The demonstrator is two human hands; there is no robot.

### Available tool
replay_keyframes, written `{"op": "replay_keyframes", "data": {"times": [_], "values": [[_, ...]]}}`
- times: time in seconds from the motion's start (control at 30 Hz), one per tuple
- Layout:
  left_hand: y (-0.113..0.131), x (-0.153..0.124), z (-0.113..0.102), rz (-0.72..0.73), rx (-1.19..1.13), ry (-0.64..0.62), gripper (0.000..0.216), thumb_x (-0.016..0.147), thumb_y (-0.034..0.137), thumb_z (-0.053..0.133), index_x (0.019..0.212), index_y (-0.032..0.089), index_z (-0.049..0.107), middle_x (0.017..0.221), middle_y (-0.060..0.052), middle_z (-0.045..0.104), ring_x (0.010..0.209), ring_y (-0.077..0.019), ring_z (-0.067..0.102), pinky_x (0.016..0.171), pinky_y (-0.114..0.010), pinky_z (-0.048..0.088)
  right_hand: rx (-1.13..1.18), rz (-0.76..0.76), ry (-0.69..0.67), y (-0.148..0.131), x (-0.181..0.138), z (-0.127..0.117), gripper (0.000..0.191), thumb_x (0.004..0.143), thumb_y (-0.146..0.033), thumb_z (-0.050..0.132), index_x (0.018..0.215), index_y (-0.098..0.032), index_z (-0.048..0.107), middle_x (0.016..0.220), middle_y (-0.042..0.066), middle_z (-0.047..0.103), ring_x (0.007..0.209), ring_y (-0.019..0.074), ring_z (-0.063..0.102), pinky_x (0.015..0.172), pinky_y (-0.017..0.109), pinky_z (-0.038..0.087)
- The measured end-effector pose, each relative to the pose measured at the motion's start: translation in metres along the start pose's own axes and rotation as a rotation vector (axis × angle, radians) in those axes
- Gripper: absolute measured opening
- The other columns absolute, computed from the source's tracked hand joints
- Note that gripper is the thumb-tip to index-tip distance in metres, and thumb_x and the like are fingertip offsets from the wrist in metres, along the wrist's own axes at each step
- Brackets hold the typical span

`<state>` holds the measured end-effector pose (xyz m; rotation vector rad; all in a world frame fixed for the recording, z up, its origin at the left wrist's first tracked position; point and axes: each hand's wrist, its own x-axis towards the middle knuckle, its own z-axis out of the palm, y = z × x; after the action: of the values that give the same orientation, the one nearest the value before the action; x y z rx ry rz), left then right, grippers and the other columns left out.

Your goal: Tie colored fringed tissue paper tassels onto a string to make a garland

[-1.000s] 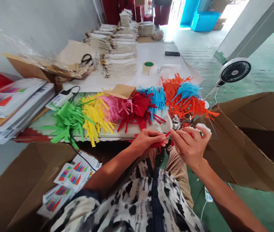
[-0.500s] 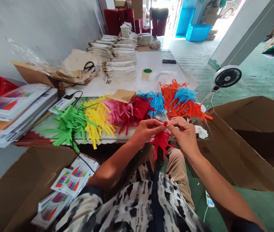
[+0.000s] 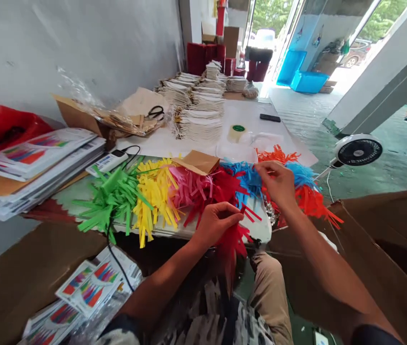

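Observation:
My left hand [image 3: 218, 224] is closed in a pinch on the top of a red paper tassel [image 3: 235, 243], whose fringe hangs below the table's front edge. Above and to the right of it, my right hand [image 3: 278, 186] is raised by the blue tassels [image 3: 243, 173], thumb and fingertips together; whatever is between them cannot be made out. Left of the blue ones lie dark red tassels [image 3: 228, 184], pink tassels [image 3: 191, 189], yellow tassels [image 3: 155, 196] and green tassels [image 3: 117, 196]. Orange tassels [image 3: 313, 203] lie partly behind my right forearm, with another blue bunch [image 3: 300, 173] on top.
A brown paper piece [image 3: 199, 162] rests over the pink tassels. Behind are a tape roll [image 3: 238, 132], a black phone-like object [image 3: 270, 118], stacked white bundles [image 3: 199, 124] and scissors [image 3: 156, 112]. Printed sheets [image 3: 38, 153] are piled left. A fan [image 3: 358, 152] and cardboard box [image 3: 379, 239] stand right.
My right hand has let go of the red tassel's top and moved up and away toward the blue tassels. My left hand keeps the tassel, slightly lower. The camera view has shifted.

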<state>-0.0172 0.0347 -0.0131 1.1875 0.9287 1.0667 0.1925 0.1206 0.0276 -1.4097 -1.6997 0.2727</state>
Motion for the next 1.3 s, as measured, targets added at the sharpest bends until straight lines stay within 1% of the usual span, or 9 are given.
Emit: {"op": "replay_keyframes", "data": {"times": [0.07,0.17,0.27,0.43,0.67,0.8,0.97,1.03,1.3], "values": [[-0.005,0.006,-0.011,-0.023,0.028,-0.012,0.033,0.076,0.043,0.09,0.085,0.015,0.079,0.08,-0.003,0.076,0.071,-0.0125,0.065,0.07,-0.023,0.049,-0.378,0.076,-0.19,0.024,0.054,0.019,0.037,0.104,-0.038,0.049,0.122,-0.022,0.077,0.118,0.007,0.078,0.107,0.0215,0.071,0.096,0.033,0.052],[-0.011,0.012,-0.022,-0.073,0.007,-0.037,0.031,0.076,0.04,0.091,0.088,0.016,0.077,0.085,-0.003,0.077,0.075,-0.0131,0.067,0.072,-0.023,0.05,-0.561,0.151,-0.344,0.053,0.117,0.052,0.034,0.099,-0.033,0.055,0.118,-0.02,0.08,0.117,0.014,0.079,0.112,0.0291,0.071,0.096,0.039,0.052],[-0.016,0.016,-0.027,-0.146,-0.126,-0.048,0.037,0.069,0.038,0.096,0.091,0.017,0.075,0.088,-0.003,0.077,0.077,-0.0135,0.069,0.072,-0.023,0.051,-0.637,0.204,-0.452,0.07,0.149,0.082,0.028,0.087,-0.029,0.07,0.109,-0.018,0.083,0.114,0.019,0.078,0.114,0.0343,0.071,0.094,0.041,0.053],[-0.019,0.019,-0.032,-0.246,-0.259,-0.01,0.038,0.068,0.042,0.096,0.087,0.016,0.075,0.082,-0.005,0.078,0.076,-0.0149,0.071,0.077,-0.025,0.051,-0.711,0.231,-0.531,0.081,0.159,0.102,0.025,0.077,-0.022,0.077,0.1,-0.015,0.084,0.113,0.023,0.077,0.112,0.0375,0.071,0.092,0.042,0.053],[-0.008,0.013,-0.032,-0.178,-0.343,0.05,0.034,0.074,0.041,0.091,0.09,0.019,0.071,0.074,0.0,0.072,0.07,-0.0134,0.067,0.071,-0.024,0.049,-0.657,0.179,-0.42,0.068,0.149,0.081,0.027,0.089,-0.026,0.059,0.106,-0.018,0.079,0.114,0.015,0.078,0.109,0.0298,0.071,0.089,0.035,0.05],[0.003,0.011,-0.033,-0.045,-0.221,0.13,0.03,0.076,0.039,0.089,0.089,0.017,0.073,0.075,0.001,0.068,0.068,-0.0096,0.058,0.068,-0.021,0.045,-0.54,0.083,-0.321,0.033,0.117,0.055,0.026,0.093,-0.03,0.055,0.105,-0.018,0.074,0.105,0.01,0.079,0.1,0.0237,0.072,0.087,0.031,0.05],[0.016,0.003,-0.026,0.1,-0.092,0.202,0.026,0.083,0.041,0.084,0.093,0.018,0.076,0.085,-0.001,0.071,0.073,-0.0106,0.06,0.071,-0.022,0.048,-0.001,-0.218,-0.38,-0.027,0.013,0.01,0.013,0.092,-0.032,0.061,0.09,-0.022,0.07,0.091,0.001,0.077,0.083,0.0172,0.071,0.078,0.028,0.052],[0.02,-0.004,-0.017,0.124,-0.072,0.177,0.025,0.084,0.041,0.084,0.093,0.018,0.076,0.088,-0.001,0.073,0.075,-0.0116,0.063,0.073,-0.023,0.05,0.043,-0.273,-0.391,-0.045,-0.027,-0.006,0.009,0.091,-0.031,0.066,0.089,-0.024,0.07,0.085,-0.001,0.076,0.076,0.016,0.069,0.073,0.027,0.051],[0.029,-0.035,0.022,0.065,-0.131,0.038,0.03,0.082,0.045,0.086,0.09,0.018,0.076,0.08,-0.003,0.074,0.072,-0.0144,0.069,0.07,-0.027,0.054,0.161,-0.152,-0.281,-0.061,-0.101,-0.038,0.004,0.091,-0.023,0.064,0.093,-0.025,0.067,0.081,-0.002,0.074,0.069,0.0148,0.067,0.067,0.028,0.051]]}}
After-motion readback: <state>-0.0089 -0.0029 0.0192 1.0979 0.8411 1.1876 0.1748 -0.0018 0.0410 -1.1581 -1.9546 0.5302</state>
